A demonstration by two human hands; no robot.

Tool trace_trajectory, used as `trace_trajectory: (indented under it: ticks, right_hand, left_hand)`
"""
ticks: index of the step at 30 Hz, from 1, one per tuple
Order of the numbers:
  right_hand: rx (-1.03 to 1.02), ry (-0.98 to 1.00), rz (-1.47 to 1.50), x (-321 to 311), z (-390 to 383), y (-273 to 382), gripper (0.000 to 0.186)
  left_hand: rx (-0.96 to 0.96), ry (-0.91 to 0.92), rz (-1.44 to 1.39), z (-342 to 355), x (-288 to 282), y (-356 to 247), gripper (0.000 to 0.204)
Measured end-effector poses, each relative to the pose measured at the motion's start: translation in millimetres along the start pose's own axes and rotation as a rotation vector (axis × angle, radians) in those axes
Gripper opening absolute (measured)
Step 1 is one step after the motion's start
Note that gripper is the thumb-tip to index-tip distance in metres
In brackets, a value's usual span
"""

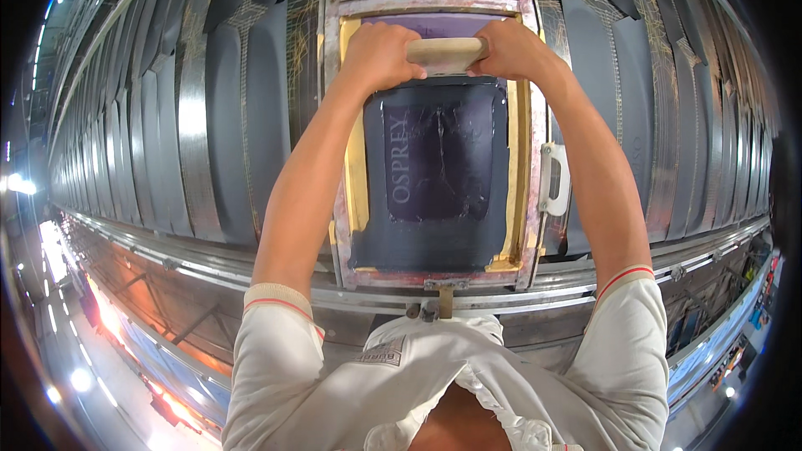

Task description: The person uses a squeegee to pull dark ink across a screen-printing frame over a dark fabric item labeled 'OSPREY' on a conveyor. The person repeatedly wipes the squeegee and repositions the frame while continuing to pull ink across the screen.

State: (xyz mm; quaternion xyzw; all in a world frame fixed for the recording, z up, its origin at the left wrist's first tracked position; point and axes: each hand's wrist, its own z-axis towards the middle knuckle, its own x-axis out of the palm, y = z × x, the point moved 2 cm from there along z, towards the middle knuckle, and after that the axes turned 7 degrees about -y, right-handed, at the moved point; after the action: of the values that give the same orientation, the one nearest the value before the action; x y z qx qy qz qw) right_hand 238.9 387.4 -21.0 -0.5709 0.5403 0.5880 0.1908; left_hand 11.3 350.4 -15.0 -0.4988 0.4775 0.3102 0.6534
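Note:
A pale squeegee lies crosswise near the far end of a screen printing frame. Its left end is in the grip of my left hand, and my right hand is closed round the right end. Both arms reach forward over the frame. Nearer to me, the dark mesh shows a darker rectangular patch with faint lettering and streaks of ink. Purple ink shows beyond the squeegee. Yellow tape lines the inside of the frame. The squeegee's lower edge is hidden.
Dark fabric pieces lie in rows along a long table on both sides of the frame. A white handle sticks out at the frame's right side. A metal rail runs along the near table edge, with a bracket at the frame.

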Motion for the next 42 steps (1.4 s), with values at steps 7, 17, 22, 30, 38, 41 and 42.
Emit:
trace_trajectory:
  ticks: [7, 17, 22, 30, 38, 41, 42]
  right_hand:
    - [-0.049, -0.039, -0.102, 46, -139, 55, 0.029]
    - [0.141, -0.298, 0.456, 95, -293, 63, 0.056]
    - [0.69, -0.805, 0.314, 89, -248, -26, 0.037]
    - [0.715, -0.755, 0.504, 42, -267, 14, 0.022]
    - [0.515, -0.854, 0.675, 91, -275, -8, 0.019]
    - [0.368, -0.944, 0.639, 103, -272, -40, 0.015]
    - [0.397, -0.942, 0.74, 102, -276, -40, 0.017]
  left_hand:
    - [0.053, 0.089, 0.013, -137, 13, -54, 0.03]
    - [0.143, -0.139, -0.016, -325, 19, -119, 0.027]
    - [0.095, -0.091, -0.01, -332, 20, -117, 0.033]
    - [0.082, -0.144, -0.127, -359, -2, -110, 0.038]
    - [0.074, -0.215, -0.038, -360, 2, -154, 0.032]
    - [0.004, -0.266, -0.007, -360, 10, -200, 0.038]
    - [-0.001, -0.297, 0.002, -365, 14, -214, 0.04]
